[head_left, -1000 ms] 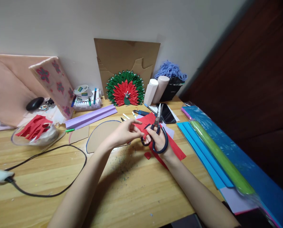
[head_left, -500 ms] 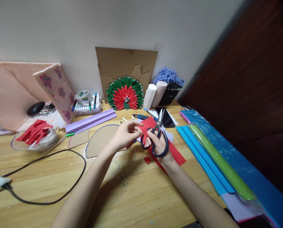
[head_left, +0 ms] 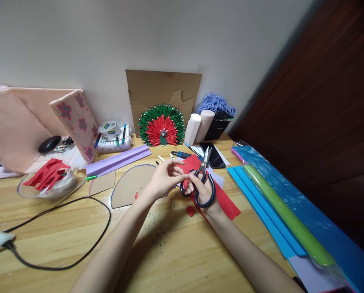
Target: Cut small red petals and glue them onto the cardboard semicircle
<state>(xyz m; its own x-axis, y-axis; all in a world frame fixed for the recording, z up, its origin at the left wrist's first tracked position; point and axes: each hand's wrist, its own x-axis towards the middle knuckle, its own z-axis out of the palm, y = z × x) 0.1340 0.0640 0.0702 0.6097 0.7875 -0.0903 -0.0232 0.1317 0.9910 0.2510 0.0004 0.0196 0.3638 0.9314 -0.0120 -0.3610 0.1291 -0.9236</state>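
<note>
My right hand (head_left: 204, 191) is closed around black-handled scissors (head_left: 204, 163), whose blades point up and away and look nearly closed. Some red material shows between its fingers, under the handles. My left hand (head_left: 165, 179) is beside it, thumb and fingers brought together at the right hand's fingertips; what they pinch is too small to make out. Behind both hands lies a square red piece (head_left: 191, 162). A longer red strip (head_left: 227, 201) lies beneath my right hand and wrist. A small red scrap (head_left: 190, 211) sits on the table just below the hands.
Left of the hands lie a rounded cardboard piece (head_left: 127, 187), a folded purple strip (head_left: 117, 159) and a bowl of red strips (head_left: 46, 175). A black cable (head_left: 108, 228) loops nearby. A green-and-red peacock (head_left: 162, 126) leans on cardboard behind. Blue and green rolls (head_left: 279, 207) line the right.
My left thumb has moved right, to the right hand's fingertips. Small red bits now show on the rounded cardboard beside my left forearm. The camera has tilted up slightly.
</note>
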